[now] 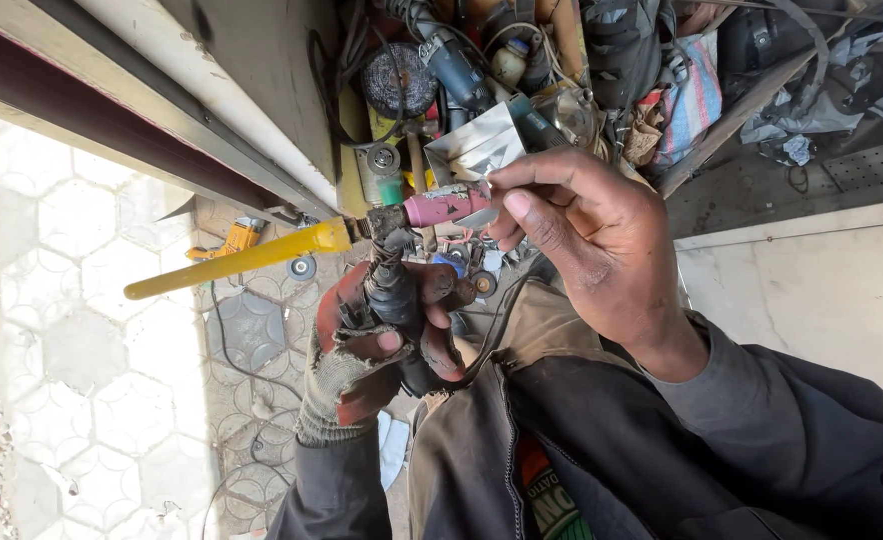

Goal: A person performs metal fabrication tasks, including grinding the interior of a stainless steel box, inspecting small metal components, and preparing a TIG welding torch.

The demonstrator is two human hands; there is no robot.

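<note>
My left hand (377, 345), in a worn red and grey glove with torn fingertips, is wrapped around the dark taped handle of a welding torch (392, 285). The torch head carries a long yellow back cap (242, 260) pointing left and a pink ceramic nozzle (445, 207) pointing right. My bare right hand (582, 235) pinches the pink nozzle's tip between thumb and fingers. A black cable runs from the handle down across my lap.
Behind the hands lies a heap of tools: an angle grinder (452, 65), a wire brush wheel (399, 82), a folded metal sheet (477, 145), discs and cables. A beige metal frame (212, 90) runs diagonally. Hexagonal paving (92, 330) lies at the left.
</note>
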